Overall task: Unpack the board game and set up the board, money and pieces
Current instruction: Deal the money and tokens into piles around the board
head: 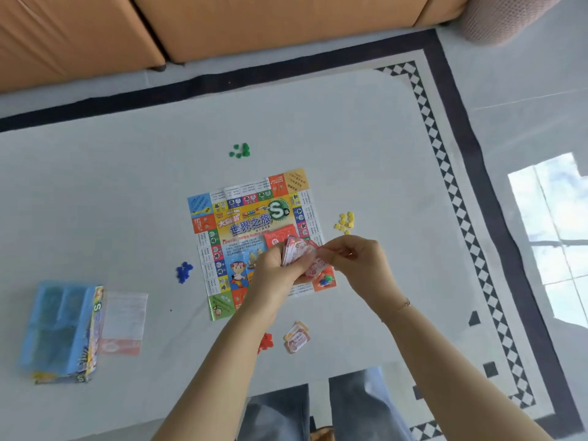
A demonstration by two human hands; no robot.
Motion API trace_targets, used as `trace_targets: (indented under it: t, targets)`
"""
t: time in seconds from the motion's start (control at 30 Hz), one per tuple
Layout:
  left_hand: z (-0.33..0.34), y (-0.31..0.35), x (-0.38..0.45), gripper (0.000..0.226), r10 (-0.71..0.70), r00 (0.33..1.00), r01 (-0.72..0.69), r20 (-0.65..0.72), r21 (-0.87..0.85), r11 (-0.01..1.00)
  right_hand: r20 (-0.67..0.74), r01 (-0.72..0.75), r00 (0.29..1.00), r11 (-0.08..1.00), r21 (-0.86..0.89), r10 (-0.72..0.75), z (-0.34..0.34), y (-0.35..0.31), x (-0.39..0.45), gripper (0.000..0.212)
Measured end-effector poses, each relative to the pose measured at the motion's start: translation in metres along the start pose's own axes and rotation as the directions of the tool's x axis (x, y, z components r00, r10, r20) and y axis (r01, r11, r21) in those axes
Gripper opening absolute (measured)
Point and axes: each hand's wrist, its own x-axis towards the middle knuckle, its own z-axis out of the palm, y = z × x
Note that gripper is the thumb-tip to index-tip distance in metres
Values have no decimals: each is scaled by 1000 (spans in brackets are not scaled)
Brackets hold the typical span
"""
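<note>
Packaging sits far left on the pale surface (350, 138): a blue moulded plastic tray (54, 326) lying on the flattened printed cardboard box (92, 338), with a clear plastic bag (124, 319) just beside it. Next comes a heap of small blue plastic pieces (184, 271) near the left edge of the square, brightly printed paper game board (245, 237), which lies flat in the middle. A cluster of green plastic pieces (241, 150) rests beyond the far edge of the board, and a few red plastic pieces (265, 342) lie near its close edge, partly hidden by a forearm. Beside them is a short stack of pink paper banknotes (297, 338).

Over the board's right half, the left hand (273, 268) is curled round a fanned bundle of red-and-white paper notes (297, 251), while the right hand (356, 259) pinches the edge of one note between thumb and fingertips. Small green and blue tokens (326, 279) sit on the board's near-right corner. Yellow plastic pieces (345, 221) lie to the right of the board.

Sorting the money looks to be the step in hand. The next move probably calls for drawing that single note free and laying it on a pile off the board, without dragging its neighbours along.
</note>
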Motion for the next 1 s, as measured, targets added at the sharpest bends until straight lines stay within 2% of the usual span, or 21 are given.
trace_targets:
  t: [0.07,0.13,0.23,0.4,0.6,0.8,0.97,1.0]
  targets:
    - [8,1,10,17,-8,999,10,-50,24,1000,1,17,1000,997,-69,-17,-7,3,13,4]
    - [16,2,19,13,-34,996,33,-77,-14,999,-7,28,1000,992,-121,-29,-17,4,24,6]
    - [27,8,29,10,-19,996,10,-91,-99,995,11,31,1000,991,-130,-29,-33,3,41,11]
    - [45,15,66,14,-29,987,5,-159,-144,990,92,10,996,988,-153,5,-60,4,93,12]
    - [48,19,105,8,-79,967,19,-241,-242,970,-9,0,1000,970,-244,-2,-72,30,164,6]
    - [40,18,132,5,-213,971,148,-107,-429,891,-114,-74,993,922,-381,33,-66,58,231,13]
    - [36,20,131,23,-333,943,245,-27,-623,743,-129,-9,988,797,-605,-86,-61,65,244,19]
    - [36,21,130,23,-331,944,251,-14,-623,741,-137,-14,986,780,-626,-93,-61,64,243,23]
